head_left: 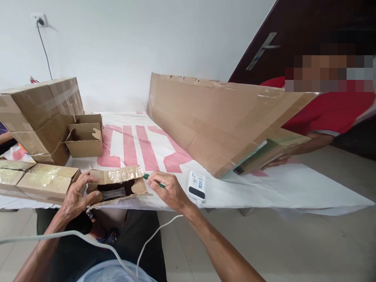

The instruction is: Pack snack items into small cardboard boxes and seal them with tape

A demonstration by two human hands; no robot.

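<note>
A small taped cardboard box (117,184) lies on its side at the table's near edge, its open end towards me with something dark inside. My left hand (76,194) grips the box's left end, fingers curled round it. My right hand (167,188) is closed on a thin green tool (147,177) whose tip touches the box's right flap. A white device with a label and a dark screen (196,185) lies just right of my right hand.
A white and pink banner (138,145) covers the table. An open empty small box (85,139) and stacked big boxes (41,117) stand at the left, flat taped boxes (38,178) in front. A person in red holds a large cardboard sheet (217,117) at the right.
</note>
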